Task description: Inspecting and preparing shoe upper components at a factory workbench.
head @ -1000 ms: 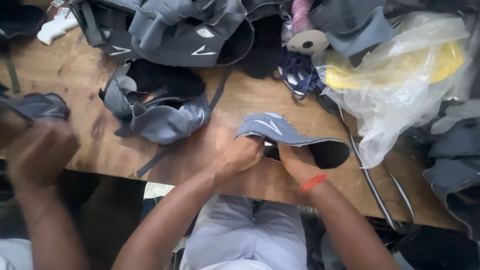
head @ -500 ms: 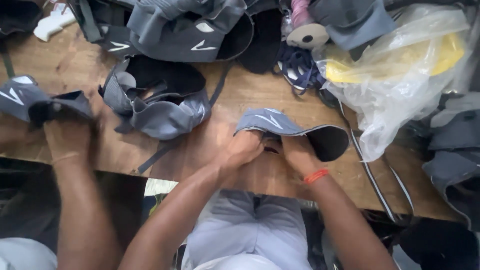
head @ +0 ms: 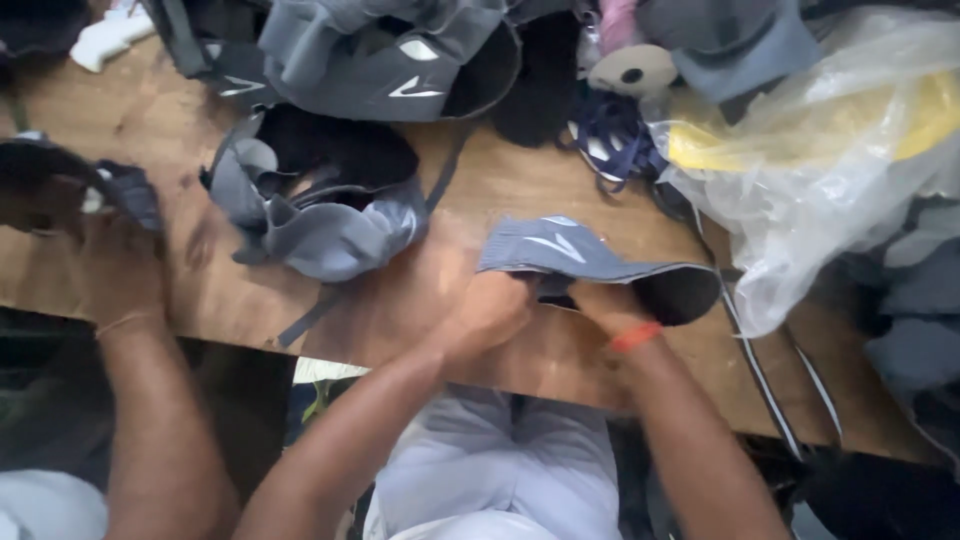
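Both of my hands grip one grey shoe upper (head: 575, 250) with a pale stripe and a black lining, held just above the wooden table (head: 500, 185). My left hand (head: 490, 312) pinches its near left edge. My right hand (head: 605, 302), with an orange band at the wrist, holds the underside next to the dark opening. The fingertips are tucked under the fabric and partly hidden.
A co-worker's hand (head: 115, 265) at the left holds a dark upper (head: 70, 185). A loose pile of grey uppers (head: 320, 205) lies mid-table, and more uppers (head: 385, 55) are stacked at the back. A clear plastic bag (head: 830, 150) with yellow contents sits right, near a thread spool (head: 630, 68).
The co-worker's hand at the left lifted a dark upper and shifted it up and around. My hands stayed on the grey upper, turning it slightly.
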